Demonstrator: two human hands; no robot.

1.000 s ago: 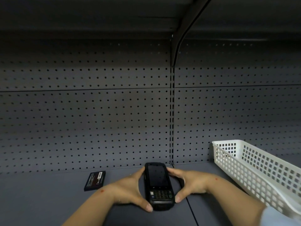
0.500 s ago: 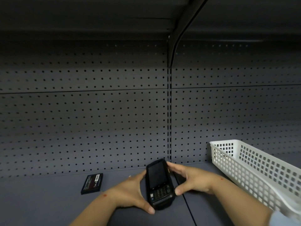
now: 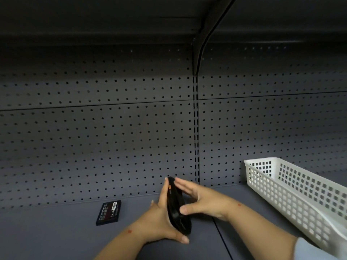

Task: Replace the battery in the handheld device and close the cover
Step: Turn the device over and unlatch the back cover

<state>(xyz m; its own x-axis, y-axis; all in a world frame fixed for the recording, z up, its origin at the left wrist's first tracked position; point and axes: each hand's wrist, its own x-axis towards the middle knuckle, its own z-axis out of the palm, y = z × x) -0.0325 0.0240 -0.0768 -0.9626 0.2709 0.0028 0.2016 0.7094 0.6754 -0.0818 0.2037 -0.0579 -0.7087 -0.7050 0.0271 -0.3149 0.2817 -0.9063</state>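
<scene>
A black handheld device [image 3: 177,207] stands on edge over the grey shelf [image 3: 56,239], its side with an orange button toward me. My left hand [image 3: 161,220] cups it from the left and below. My right hand [image 3: 202,200] presses against its right side, thumb on the lower edge. The screen and back cover are hidden by my palms. A black battery [image 3: 109,212] with a label lies flat on the shelf, to the left of my hands and apart from them.
A white perforated plastic basket [image 3: 300,196] stands on the shelf at the right, close to my right forearm. A grey pegboard wall [image 3: 112,137] closes the back, with a vertical slotted upright [image 3: 195,128] behind the device. Another shelf hangs overhead.
The device lay face up between my hands with screen and keypad showing. Both hands have turned it up onto its edge, so I now see its side.
</scene>
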